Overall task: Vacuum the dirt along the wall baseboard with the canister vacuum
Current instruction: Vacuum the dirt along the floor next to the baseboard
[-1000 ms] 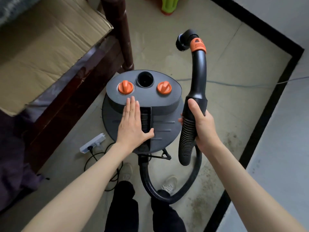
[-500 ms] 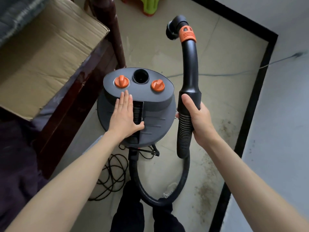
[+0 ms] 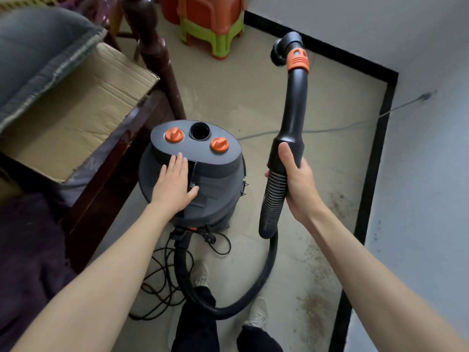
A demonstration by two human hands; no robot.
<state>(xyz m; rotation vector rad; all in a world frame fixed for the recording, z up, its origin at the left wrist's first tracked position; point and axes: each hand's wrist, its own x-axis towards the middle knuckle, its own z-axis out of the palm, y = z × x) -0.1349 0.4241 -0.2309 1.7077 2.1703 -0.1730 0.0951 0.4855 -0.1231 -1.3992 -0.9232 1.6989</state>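
Observation:
The dark grey canister vacuum (image 3: 218,174) stands on the floor, with two orange knobs and a round port on its top. My left hand (image 3: 175,184) lies flat on its lid, fingers straight, thumb by the central handle slot. My right hand (image 3: 295,181) grips the black hose handle (image 3: 291,118) where the ribbed hose (image 3: 271,201) joins it, holding it upright. An orange collar and a small round brush nozzle (image 3: 281,50) top the handle. Brown dirt (image 3: 317,295) lies on the floor beside the black baseboard (image 3: 368,189) at the right wall.
A dark wooden bed frame (image 3: 114,158) with cardboard (image 3: 76,115) and a grey cushion stands at the left. Stacked orange and green plastic stools (image 3: 213,24) sit at the back. A black power cord (image 3: 162,278) coils on the floor near my feet. A thin cable (image 3: 330,129) crosses the floor.
The view has pulled back and turned, showing more of the far corner and stools. Canister and hose handle sit lower and further right in frame. Both hands keep their holds.

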